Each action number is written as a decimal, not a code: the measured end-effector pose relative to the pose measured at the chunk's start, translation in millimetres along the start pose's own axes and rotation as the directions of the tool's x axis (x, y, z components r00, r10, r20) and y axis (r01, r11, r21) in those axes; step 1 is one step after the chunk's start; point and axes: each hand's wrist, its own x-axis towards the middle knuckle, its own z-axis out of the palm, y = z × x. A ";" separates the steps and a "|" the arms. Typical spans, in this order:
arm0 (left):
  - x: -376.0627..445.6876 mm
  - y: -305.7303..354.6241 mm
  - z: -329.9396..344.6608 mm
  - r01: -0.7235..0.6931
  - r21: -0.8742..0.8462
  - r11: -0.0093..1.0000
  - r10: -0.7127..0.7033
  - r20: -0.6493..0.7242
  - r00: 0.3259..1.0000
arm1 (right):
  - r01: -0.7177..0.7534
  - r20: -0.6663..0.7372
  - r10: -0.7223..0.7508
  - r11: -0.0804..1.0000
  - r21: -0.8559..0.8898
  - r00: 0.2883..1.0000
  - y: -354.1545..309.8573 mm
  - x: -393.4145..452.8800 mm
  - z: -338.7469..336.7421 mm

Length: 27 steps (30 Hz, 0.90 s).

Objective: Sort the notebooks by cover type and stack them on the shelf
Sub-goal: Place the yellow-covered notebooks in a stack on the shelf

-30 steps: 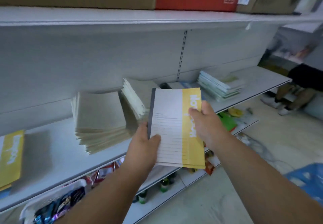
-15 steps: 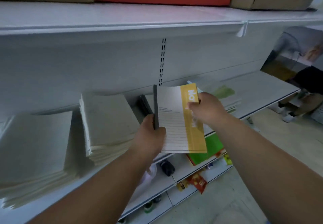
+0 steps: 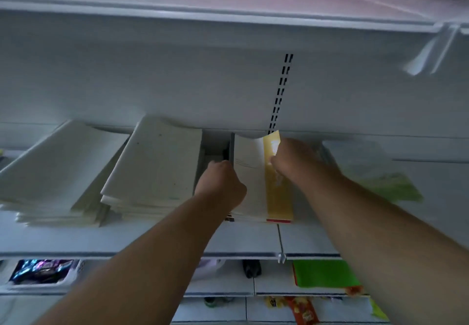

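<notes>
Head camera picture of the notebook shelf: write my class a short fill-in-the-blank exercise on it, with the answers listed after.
1. Both hands hold a white notebook with a ____ stripe.
2. The left hand grips the notebook's ____ spine edge.
3. The plain stacks lie to the ____ of the left hand.
4. The right hand touches the ____ stripe.

Answers: yellow; dark; left; yellow

A white notebook with a yellow band, faint ruled lines and a dark spine sits on a white shelf. Plain cream-covered stacks lie toward the shelf's left end, blurred pale green covers toward its right. A bright green sheet lies on the shelf below.
</notes>
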 end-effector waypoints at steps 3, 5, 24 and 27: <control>-1.1 4.2 5.3 0.049 0.133 0.990 -0.049 -0.002 0.999 | -0.014 0.017 0.015 0.999 -0.050 1.000 1.7 0.2 8.2; -1.3 6.8 7.8 0.028 0.226 0.974 -0.013 -0.066 0.998 | 0.035 -0.136 -0.035 0.999 0.001 0.990 5.4 -3.1 8.8; -145.8 -226.2 -149.1 -0.181 -0.202 0.963 0.003 -0.661 0.750 | 0.659 -0.362 -0.553 0.671 0.340 0.751 -231.7 -197.4 27.4; -178.2 -301.3 -191.6 -0.178 -0.181 0.967 -0.013 -0.734 0.679 | 0.678 -0.345 -0.584 0.613 0.406 0.735 -315.9 -238.2 44.3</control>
